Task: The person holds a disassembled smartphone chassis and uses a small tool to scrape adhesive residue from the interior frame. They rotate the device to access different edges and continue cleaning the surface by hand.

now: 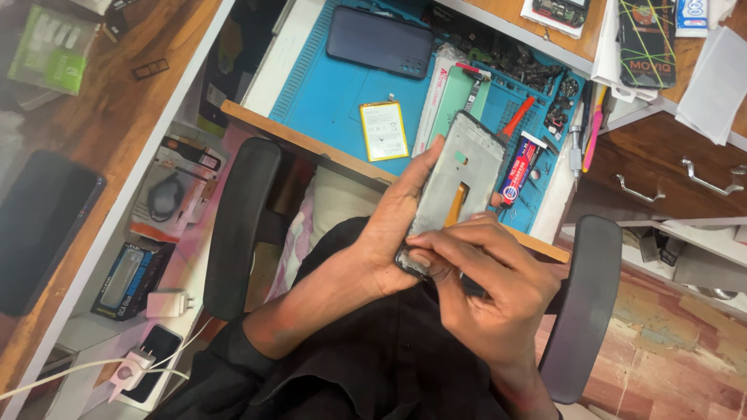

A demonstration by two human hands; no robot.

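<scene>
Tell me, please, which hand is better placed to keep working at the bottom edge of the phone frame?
Probably the right hand: its fingertips already pinch the bottom edge of the phone frame, while the left hand is occupied cradling the frame's side.

Single head camera, looking steeply down, close over lap, blue mat (pixel 327 93) ahead.
</scene>
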